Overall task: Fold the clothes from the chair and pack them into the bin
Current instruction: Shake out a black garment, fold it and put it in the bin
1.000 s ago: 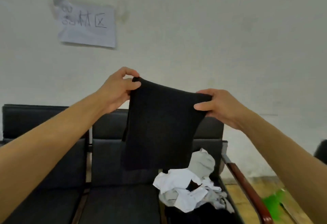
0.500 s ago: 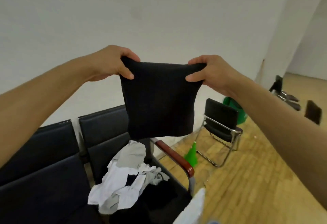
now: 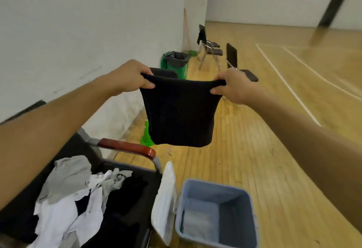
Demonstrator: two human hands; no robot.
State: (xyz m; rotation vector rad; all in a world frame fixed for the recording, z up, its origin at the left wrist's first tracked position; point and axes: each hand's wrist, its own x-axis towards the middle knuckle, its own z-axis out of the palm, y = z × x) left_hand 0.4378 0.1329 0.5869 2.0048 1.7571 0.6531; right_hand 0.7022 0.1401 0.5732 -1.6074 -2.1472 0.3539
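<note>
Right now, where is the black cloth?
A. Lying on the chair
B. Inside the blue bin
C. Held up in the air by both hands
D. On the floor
C: the left hand and the right hand each pinch a top corner of the black cloth, which hangs above the floor, short of the blue bin.

Both bare forearms extended forward, raised at chest height. Left hand (image 3: 130, 77) curled, thumb and fingers pinching top left corner of cloth (image 3: 179, 113). Right hand (image 3: 234, 87) curled, pinching top right corner, thumb on near side. Hands apart, level, knuckles up.
</note>
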